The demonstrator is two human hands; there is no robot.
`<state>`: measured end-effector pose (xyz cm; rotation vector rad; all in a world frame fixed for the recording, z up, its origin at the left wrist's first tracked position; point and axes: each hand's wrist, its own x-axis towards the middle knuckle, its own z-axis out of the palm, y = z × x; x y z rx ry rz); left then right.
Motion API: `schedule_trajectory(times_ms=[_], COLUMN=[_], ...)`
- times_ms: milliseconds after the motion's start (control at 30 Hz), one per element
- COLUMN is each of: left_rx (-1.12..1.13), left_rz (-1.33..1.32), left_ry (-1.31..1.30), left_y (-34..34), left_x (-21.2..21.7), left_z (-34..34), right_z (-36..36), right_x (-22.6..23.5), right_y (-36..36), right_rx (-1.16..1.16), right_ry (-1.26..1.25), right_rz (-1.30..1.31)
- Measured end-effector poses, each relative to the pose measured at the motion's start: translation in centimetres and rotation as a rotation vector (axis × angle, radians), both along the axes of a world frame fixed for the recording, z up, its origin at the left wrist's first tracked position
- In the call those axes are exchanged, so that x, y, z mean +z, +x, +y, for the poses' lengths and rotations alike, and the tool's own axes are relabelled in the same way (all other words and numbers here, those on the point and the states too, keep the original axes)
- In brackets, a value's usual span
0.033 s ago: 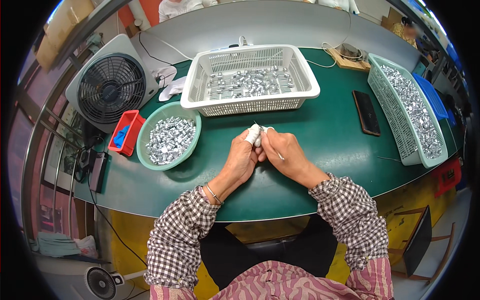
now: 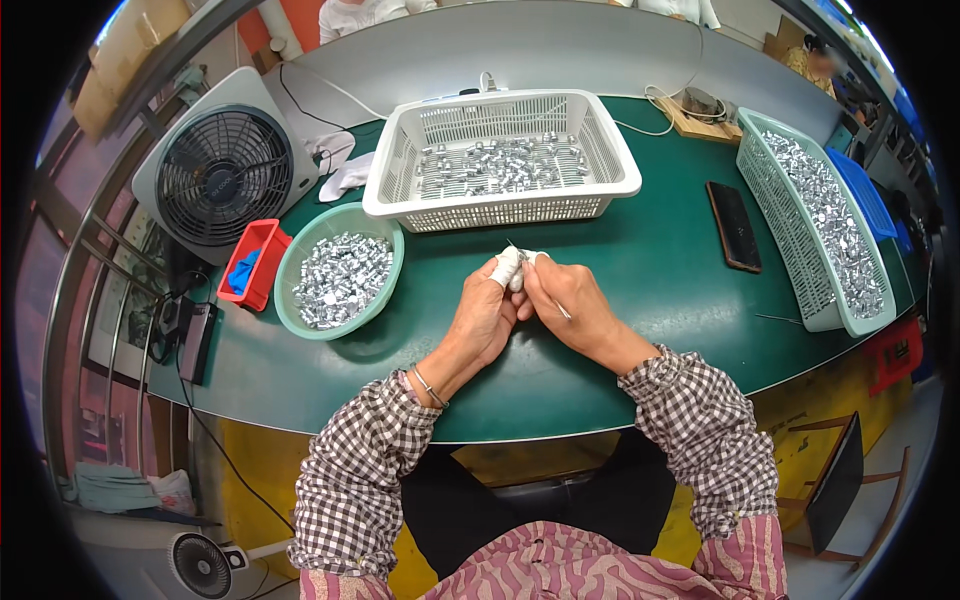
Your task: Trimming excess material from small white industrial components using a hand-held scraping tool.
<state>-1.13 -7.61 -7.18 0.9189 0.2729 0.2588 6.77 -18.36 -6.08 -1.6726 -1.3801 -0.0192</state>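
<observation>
From the right hand [image 2: 577,298] juts a silvery rod [image 2: 565,313].

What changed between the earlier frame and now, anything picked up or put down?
Nothing visibly moved, and nothing was picked up or put down. Left hand and right hand stay together, the right still gripping a thin rod. White basket, green bowl and phone unchanged.

Dark-and-white checked oversleeves [image 2: 360,470], gathered at the cuffs, cover both forearms. At the near edge shows a pink top [image 2: 545,570] with a wavy pattern, then black trousers [image 2: 635,485]. A silver-coloured bracelet [image 2: 428,388] circles the left wrist; white coverings [image 2: 508,265] wrap some fingertips.
</observation>
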Motion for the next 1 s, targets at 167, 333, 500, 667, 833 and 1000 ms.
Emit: schedule_trajectory(times_ms=[167,333,500,667,833,1000], left_rx=[0.044,0.106,0.018,0.089,0.074,0.075], left_rz=[-0.058,0.051,0.024,0.046,0.055,0.072], left_ry=[-0.102,-0.045,0.003,0.023,0.029,0.044], left_y=[0.0,0.1,-0.1,-0.2,-0.1,0.0], left_x=[0.0,0.3,0.4,0.8,1.0,0.7], left_z=[0.0,-0.9,-0.7,-0.8,-0.7,-0.9], right_z=[-0.2,-0.2,-0.3,-0.3,0.0,-0.3], right_x=[-0.4,-0.1,-0.4,-0.6,-0.4,-0.8], right_y=[-0.1,-0.3,-0.5,-0.6,-0.7,-0.8], right_rx=[-0.017,-0.049,-0.111,-0.123,-0.158,-0.141], right_ry=[-0.022,-0.096,-0.117,-0.110,-0.127,-0.103], right_rz=[-0.145,-0.107,-0.326,-0.340,-0.379,-0.378])
